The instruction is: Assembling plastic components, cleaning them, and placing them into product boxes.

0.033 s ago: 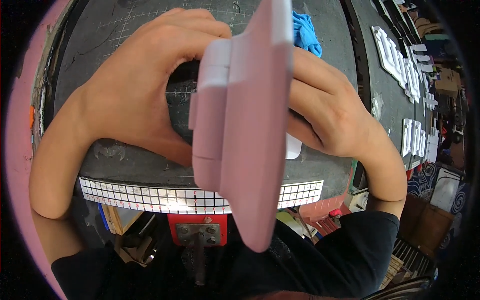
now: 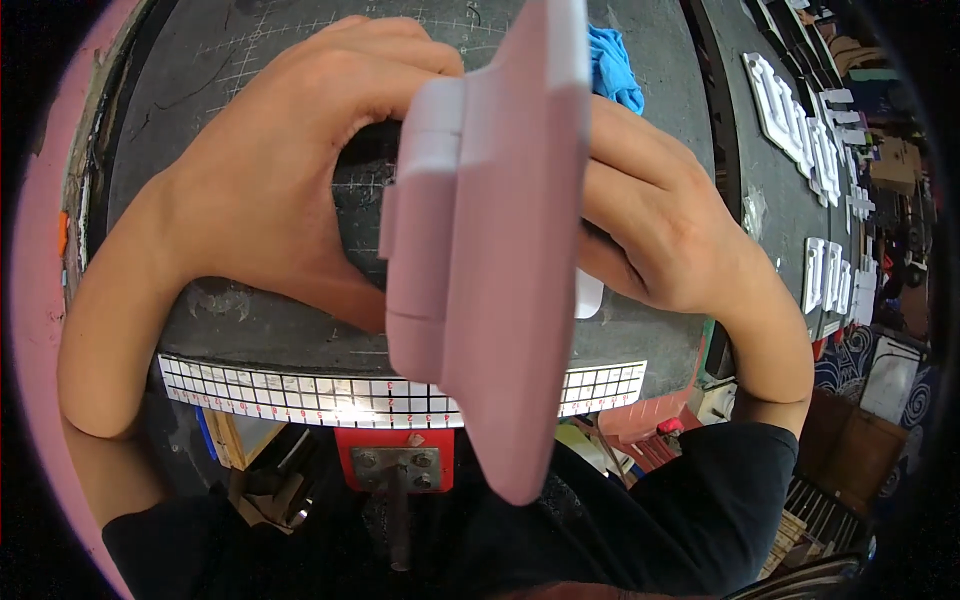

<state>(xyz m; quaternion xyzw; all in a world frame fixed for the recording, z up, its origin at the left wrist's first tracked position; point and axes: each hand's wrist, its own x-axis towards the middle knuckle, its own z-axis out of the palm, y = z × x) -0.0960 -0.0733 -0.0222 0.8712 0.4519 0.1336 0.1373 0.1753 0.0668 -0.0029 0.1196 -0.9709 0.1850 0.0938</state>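
Note:
A smooth, pale pink plastic piece (image 2: 505,270) stands on edge close in front of me, a long flat panel with a raised rounded block along its left side. My left hand (image 2: 310,130) grips it from the left, thumb at the block's lower part and fingers at its upper part, with a wide gap behind the palm. My right hand (image 2: 655,210) is closed against the panel's right face with bent fingers; its fingertips are hidden. Just under that hand shows a small white rounded part (image 2: 589,296); whether it belongs to the piece I cannot tell.
Below lies a dark, scratched work surface (image 2: 250,320) with a white gridded ruler strip (image 2: 300,392) along its near edge. A crumpled blue cloth or glove (image 2: 615,70) lies beyond my right hand. Several white plastic parts (image 2: 795,125) sit in rows at the right.
The pink plastic piece has shifted very slightly to the right. Both hands keep their hold.

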